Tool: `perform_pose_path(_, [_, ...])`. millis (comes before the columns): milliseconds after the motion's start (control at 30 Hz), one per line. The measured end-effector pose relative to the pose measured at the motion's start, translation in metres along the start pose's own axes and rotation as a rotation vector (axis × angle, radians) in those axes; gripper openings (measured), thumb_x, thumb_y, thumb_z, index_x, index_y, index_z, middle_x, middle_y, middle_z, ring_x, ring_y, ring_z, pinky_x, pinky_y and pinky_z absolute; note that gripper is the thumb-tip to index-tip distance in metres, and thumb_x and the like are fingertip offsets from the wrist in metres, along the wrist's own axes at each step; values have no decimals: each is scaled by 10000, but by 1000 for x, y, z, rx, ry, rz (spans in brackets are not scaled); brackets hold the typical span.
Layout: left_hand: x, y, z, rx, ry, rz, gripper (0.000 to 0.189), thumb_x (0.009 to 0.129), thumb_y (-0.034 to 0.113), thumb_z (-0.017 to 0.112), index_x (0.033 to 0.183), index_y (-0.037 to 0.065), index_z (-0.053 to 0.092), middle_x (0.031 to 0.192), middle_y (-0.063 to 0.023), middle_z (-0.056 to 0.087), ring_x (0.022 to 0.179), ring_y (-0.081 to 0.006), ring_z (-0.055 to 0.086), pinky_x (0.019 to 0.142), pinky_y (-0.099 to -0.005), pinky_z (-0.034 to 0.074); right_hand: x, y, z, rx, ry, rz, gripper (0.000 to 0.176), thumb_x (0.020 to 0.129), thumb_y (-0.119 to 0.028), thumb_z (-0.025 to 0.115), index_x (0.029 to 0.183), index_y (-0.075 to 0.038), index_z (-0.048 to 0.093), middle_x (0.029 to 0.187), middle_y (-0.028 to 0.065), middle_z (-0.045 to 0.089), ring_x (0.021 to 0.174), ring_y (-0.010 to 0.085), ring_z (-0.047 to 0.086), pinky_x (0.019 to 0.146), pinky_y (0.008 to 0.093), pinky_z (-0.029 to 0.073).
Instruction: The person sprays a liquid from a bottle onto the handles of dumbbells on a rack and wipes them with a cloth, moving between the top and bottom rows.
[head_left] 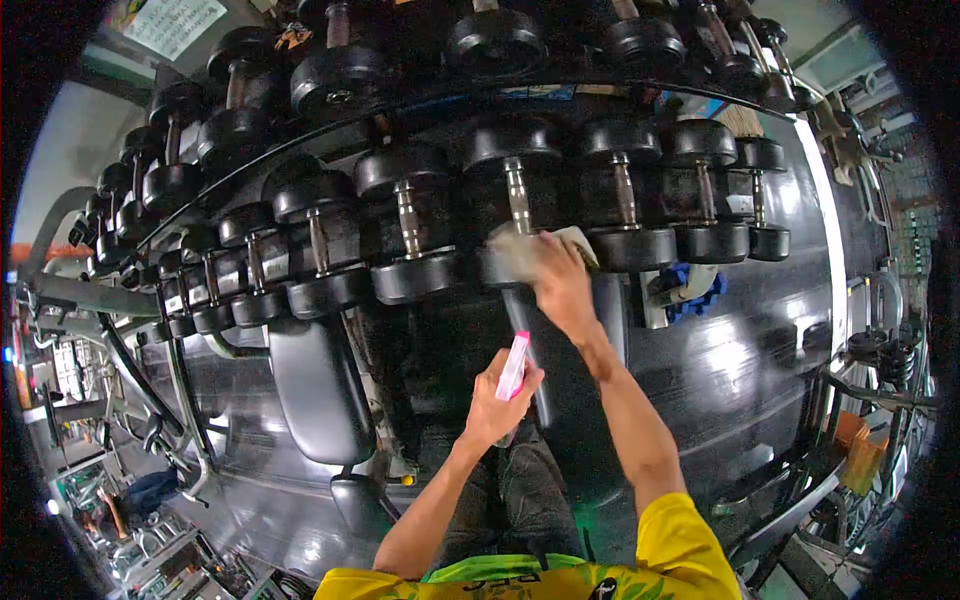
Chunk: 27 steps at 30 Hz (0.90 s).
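Left hand [495, 405] grips pink spray bottle [513, 366]; right hand [562, 287] clutches cloth [520, 250] against dumbbell [516, 195]

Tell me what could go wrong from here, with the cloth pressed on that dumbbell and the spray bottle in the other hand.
1. The right hand pushes the cloth against the near head of a dumbbell; a hard shove might roll it toward the next dumbbell and pinch fingers.
2. The left hand grips the spray bottle just under the right forearm; a bump could knock it loose.
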<state>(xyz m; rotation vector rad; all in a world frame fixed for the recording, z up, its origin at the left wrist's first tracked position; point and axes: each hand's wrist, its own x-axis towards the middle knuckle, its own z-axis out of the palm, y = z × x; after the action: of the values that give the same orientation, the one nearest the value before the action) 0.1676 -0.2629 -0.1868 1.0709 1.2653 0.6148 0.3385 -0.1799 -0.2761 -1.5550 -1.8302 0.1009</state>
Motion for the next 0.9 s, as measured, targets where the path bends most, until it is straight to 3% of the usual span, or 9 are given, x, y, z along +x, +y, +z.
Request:
perform_pose_path(167, [-6,-14,-17,-36,-23,-48,146,799,97,648,849,26,531,642,-61,545,572,-111,530,541,-285,444,35,-38,39,-123,-304,-376,243,740,-108,579,975,-153,625,1130,23,574,1222,240,432,1063,435,278])
perform_pose_path(267, [-2,-32,-23,-74,-17,-70,139,785,61,646,849,20,530,648,-69,547,567,-127,535,540,-291,445,29,-48,72,-530,-642,-607,200,802,-184,524,931,-144,671,1110,23,563,1234,226,408,1074,463,232])
perform_pose_path(433, [7,-31,-27,-25,-30,-57,121,790,63,627,849,21,531,657,-76,552,547,-151,543,526,-299,444,33,-46,69,-644,-747,-682,207,825,-246,502,912,-154,666,1143,19,555,1227,234,406,1083,456,210])
perform_pose_path(500, [10,-28,-29,-21,-49,-58,116,791,66,622,848,23,531,657,-78,552,536,-152,547,514,-300,443,31,-34,54,-433,-612,-707,219,814,-256,512,968,-170,642,1194,8,536,1224,228,411,1089,430,218])
perform_pose_path(567, [12,-28,-32,15,-69,50,118,789,60,623,848,24,528,656,-73,557,528,-148,553,503,-292,442,36,-26,19,-217,-496,-590,230,777,-203,543,992,-204,624,1257,18,510,1219,231,427,1074,390,286])
perform_pose_path(700, [12,-18,-37,20,-80,-46,122,790,67,628,852,29,530,656,-62,565,535,-136,564,506,-284,448,-5,26,-1,193,-224,-158,382,722,10,566,1064,-151,619,1277,121,495,1170,298,479,975,404,404])
perform_pose_path(767, [12,-12,-39,-27,-80,-95,132,790,74,635,862,32,532,659,-55,571,528,-126,563,506,-278,451,-30,42,8,-29,-97,255,410,749,69,503,1124,-82,569,1215,184,508,1089,365,508,904,416,433])
perform_pose_path(833, [12,-14,-44,17,-86,-70,135,793,78,636,867,33,533,655,-48,569,525,-115,559,503,-271,450,-31,47,10,160,28,567,358,813,54,470,1159,-24,514,1151,209,520,1009,406,518,838,419,436])
perform_pose_path(900, [14,-15,-47,56,-91,-43,138,796,81,637,872,33,533,651,-42,566,523,-104,554,500,-264,448,-34,51,22,142,63,544,332,845,33,460,1176,5,477,1133,205,519,975,397,528,801,412,430])
